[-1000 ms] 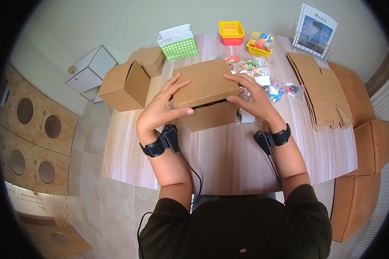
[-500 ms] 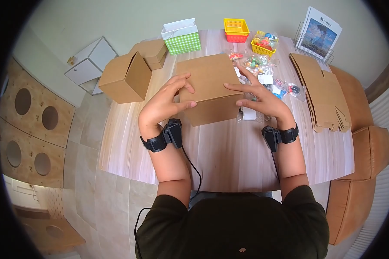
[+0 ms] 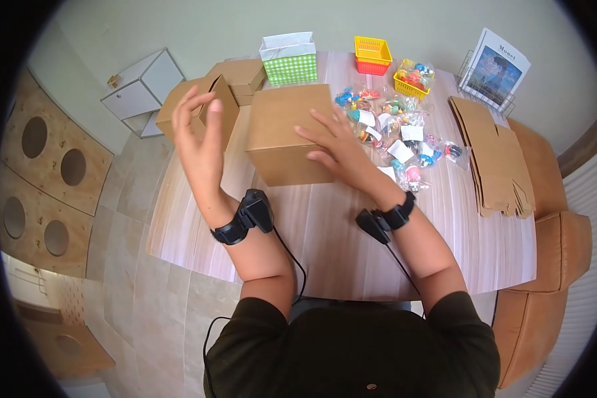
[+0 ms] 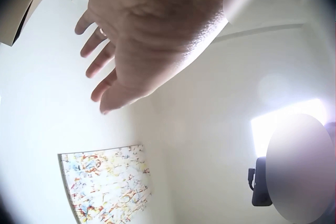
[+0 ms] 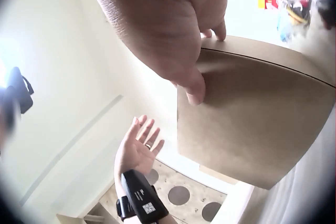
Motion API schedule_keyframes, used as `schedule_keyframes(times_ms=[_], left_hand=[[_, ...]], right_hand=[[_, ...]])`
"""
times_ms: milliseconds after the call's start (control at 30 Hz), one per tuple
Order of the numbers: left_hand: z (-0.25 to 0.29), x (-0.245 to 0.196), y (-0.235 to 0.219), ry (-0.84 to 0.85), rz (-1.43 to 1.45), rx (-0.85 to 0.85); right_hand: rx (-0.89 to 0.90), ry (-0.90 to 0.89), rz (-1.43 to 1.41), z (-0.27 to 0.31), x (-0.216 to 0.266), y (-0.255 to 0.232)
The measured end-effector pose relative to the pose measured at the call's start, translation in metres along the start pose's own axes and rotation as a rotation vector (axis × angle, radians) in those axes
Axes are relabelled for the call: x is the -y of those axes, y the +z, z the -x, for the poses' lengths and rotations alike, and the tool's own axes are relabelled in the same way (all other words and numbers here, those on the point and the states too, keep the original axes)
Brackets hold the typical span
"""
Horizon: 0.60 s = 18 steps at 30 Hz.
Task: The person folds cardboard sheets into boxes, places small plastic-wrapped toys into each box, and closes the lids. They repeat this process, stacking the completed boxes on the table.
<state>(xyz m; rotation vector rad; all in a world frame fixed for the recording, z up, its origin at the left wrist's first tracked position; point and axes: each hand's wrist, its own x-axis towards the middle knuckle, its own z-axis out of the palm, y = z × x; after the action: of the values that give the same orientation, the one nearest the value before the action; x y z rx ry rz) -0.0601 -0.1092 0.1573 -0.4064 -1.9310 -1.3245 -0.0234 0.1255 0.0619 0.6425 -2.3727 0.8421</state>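
Observation:
A closed brown cardboard box stands on the wood-grain table, its lid down flat. My right hand lies against the box's near right corner. In the right wrist view the thumb touches the box's front face while the other fingers rest over the top edge. My left hand is raised off the box to its left, fingers spread and holding nothing. It overlaps a second cardboard box in the head view.
Several bagged colourful toys lie right of the box, near a yellow basket and stacked baskets. A green checked bag stands behind. Flattened cardboard and a wire rack with a magazine are at the right.
The lid's front gap has closed. My left hand has let go and lifted away to the left. The box has shifted left, with my right hand following along its right side, uncovering more bagged toys.

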Motion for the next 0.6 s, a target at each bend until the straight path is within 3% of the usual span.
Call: schedule_keyframes(times_ms=[200,600], left_hand=[[-0.003,0.017,-0.012,0.007,0.110,-0.142],[-0.004,0.010,-0.011,-0.017,-0.046,-0.069]], right_hand=[[-0.082,0.034,0.026,-0.048,-0.003,0.057],[-0.077,0.075,0.126,-0.100,-0.023,0.097]])
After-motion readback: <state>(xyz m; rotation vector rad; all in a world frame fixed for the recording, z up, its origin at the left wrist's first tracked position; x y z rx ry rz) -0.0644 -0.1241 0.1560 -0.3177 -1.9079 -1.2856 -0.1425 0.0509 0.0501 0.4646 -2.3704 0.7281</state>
